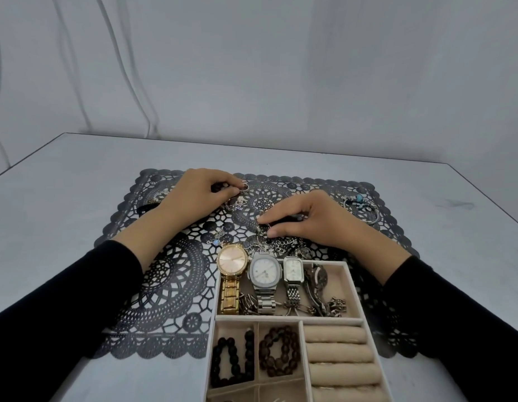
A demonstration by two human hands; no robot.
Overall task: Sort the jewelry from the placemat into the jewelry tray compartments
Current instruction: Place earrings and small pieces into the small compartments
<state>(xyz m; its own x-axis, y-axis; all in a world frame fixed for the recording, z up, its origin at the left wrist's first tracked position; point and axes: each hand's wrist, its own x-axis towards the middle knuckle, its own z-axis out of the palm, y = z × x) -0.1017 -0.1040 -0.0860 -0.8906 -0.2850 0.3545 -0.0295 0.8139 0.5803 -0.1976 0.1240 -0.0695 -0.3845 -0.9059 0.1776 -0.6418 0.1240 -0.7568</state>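
On the far half of the black lace placemat point(170, 285) both hands are down among the loose pieces, well apart from each other. Left hand point(199, 192): thumb and fingertips pinch a small silver ring point(244, 187), with more small pieces point(236, 203) just beside the knuckles. Right hand point(313, 219): thumb and forefinger close on the top of a chain tangle point(276, 242), which lies just beyond the far rim of the jewelry tray point(355, 288). Key relation: the tray sits nearer the body than both hands and right of centre, so each carry runs back toward the person. The ring rolls point(339, 353) fill the tray's near-right section; the ring is far-left of them, so the left hand would have to cross diagonally over the watch compartment, while the right hand is the nearer one. The watches lie with their long axes running away from the person, the gold watch point(232, 259) resting its face over the far rim. A blue-beaded bracelet point(360, 204) waits at far right of the mat. Hard to read: the tangle's separate chains cannot be told apart, the left palm hides what is beneath it, and the tray's near edge is cut off by the frame.
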